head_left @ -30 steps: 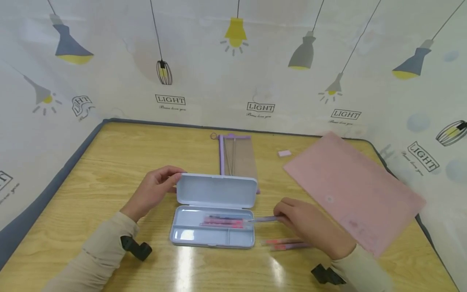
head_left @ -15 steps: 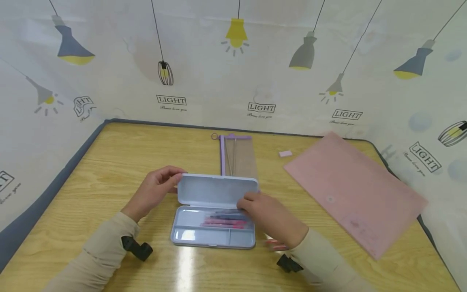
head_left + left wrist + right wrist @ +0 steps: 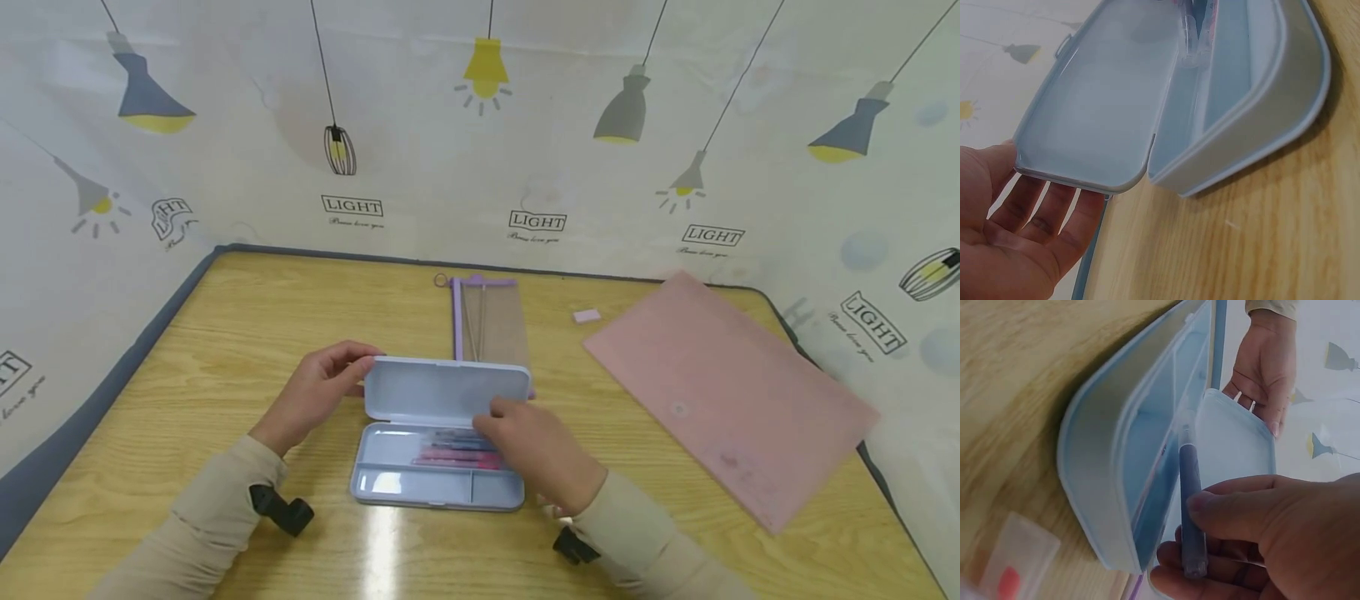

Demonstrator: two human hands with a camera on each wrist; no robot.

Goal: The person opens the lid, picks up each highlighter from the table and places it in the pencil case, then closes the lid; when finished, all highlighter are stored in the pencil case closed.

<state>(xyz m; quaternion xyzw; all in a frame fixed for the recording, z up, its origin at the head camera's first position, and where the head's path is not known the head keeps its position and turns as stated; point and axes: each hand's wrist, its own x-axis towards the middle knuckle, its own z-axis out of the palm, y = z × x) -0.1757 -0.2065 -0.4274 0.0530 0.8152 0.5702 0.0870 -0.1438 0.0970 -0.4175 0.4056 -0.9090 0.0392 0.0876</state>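
Note:
A pale blue pencil case (image 3: 390,485) lies open on the wooden table, its lid (image 3: 442,392) tilted up at the back. My left hand (image 3: 311,396) holds the lid's left corner, thumb at the edge and fingers behind, as the left wrist view shows. Several pens (image 3: 453,457), pink and dark blue, lie in the long rear compartment. Over that compartment's right end, my right hand (image 3: 543,454) pinches a greyish-blue pen (image 3: 1191,487) between thumb and fingers. The pen's clear tip points into the case. In the head view my right hand hides most of this pen.
A purple-edged zip pouch (image 3: 506,325) with thin sticks inside lies behind the case. To its right are a small pink eraser (image 3: 587,316) and a large pink folder (image 3: 727,392). A clear-capped pen with a red tip (image 3: 1019,556) lies on the table beside the case.
My right hand has carried the pen leftward from beside the case to over the rear compartment, its wrist now covering the pens on the table. My left hand stays at the lid.

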